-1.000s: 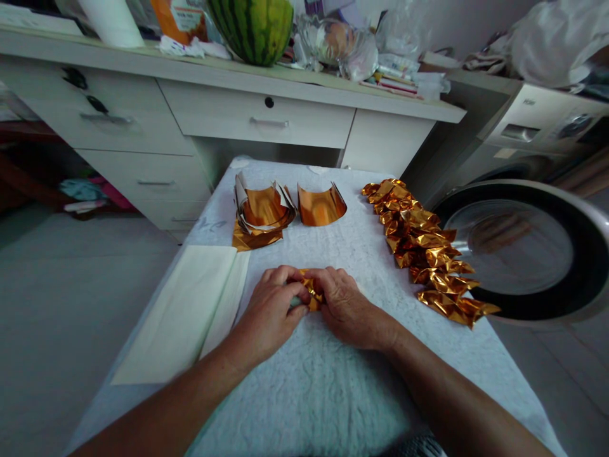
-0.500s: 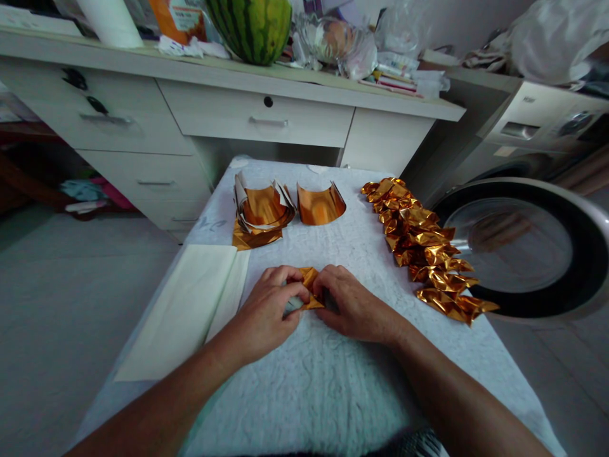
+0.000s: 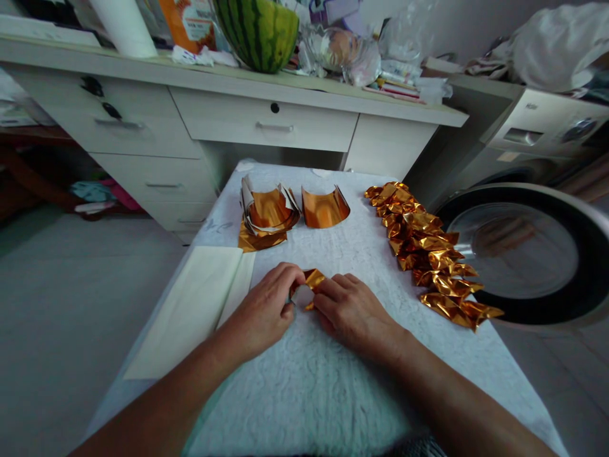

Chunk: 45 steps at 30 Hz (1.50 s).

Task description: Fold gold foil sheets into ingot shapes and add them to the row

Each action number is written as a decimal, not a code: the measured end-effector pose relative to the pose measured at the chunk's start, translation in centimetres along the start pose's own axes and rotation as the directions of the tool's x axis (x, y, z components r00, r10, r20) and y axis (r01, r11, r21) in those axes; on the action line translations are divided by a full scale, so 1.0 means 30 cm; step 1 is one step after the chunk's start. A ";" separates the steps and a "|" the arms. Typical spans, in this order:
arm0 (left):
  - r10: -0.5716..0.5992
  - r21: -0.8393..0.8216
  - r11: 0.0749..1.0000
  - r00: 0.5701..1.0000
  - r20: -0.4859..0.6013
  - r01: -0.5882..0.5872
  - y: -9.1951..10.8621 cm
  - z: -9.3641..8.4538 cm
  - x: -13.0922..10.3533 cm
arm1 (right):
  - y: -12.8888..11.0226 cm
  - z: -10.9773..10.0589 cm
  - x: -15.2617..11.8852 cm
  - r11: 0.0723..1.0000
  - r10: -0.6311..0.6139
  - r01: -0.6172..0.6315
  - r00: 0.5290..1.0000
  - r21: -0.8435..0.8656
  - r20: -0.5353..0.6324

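Between my two hands, low over the cloth-covered table (image 3: 333, 381), is a small piece of gold foil paper (image 3: 314, 278), bent so that a pale gap shows in its middle. My left hand (image 3: 267, 306) pinches its left end between thumb and fingers. On the right end, the fingers of my right hand (image 3: 351, 310) are closed, hiding that part of the paper. Beyond my hands stand a curved stack of gold paper sheets (image 3: 269, 212) and one curved gold sheet (image 3: 326, 208). Along the table's right side runs a row of folded gold foil pieces (image 3: 423, 244).
Pale flat paper sheets (image 3: 190, 304) lie at the table's left. Behind the table is a white drawer desk (image 3: 266, 120) bearing a cut watermelon (image 3: 259, 35), an orange packet (image 3: 188, 22) and plastic bags. The open round door (image 3: 518, 247) of a washing machine (image 3: 528, 136) reaches beside the table's right edge.
My left thumb has drawn back from the middle of the foil paper and a pale gap has opened there. My right fingers have curled further over its right end. The view has shifted slightly.
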<state>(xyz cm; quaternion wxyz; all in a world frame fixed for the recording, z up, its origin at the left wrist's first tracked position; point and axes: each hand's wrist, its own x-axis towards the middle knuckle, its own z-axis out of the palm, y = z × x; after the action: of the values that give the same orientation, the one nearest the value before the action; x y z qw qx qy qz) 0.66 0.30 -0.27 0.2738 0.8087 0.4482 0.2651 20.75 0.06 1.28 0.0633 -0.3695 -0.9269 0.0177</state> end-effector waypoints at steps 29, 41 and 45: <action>0.280 0.387 0.895 0.955 -0.094 -0.224 0.015 0.032 -0.007 | 0.005 0.029 -0.081 0.974 0.176 -0.153 0.975 0.167 -0.133; 0.340 0.441 0.847 0.940 -0.022 -0.296 0.009 0.038 -0.014 | 0.007 0.060 -0.079 0.986 0.137 -0.109 0.962 0.128 -0.237; 0.319 0.415 0.860 0.948 0.022 -0.299 0.013 0.031 -0.017 | 0.012 0.057 -0.079 0.985 0.120 -0.084 0.960 0.148 -0.251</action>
<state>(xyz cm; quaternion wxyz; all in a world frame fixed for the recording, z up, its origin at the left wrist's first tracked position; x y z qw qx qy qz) 1.28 -0.51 -0.76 0.0400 0.9028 0.3650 0.2241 22.47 -1.29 -0.69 0.2079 -0.4109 -0.8869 0.0356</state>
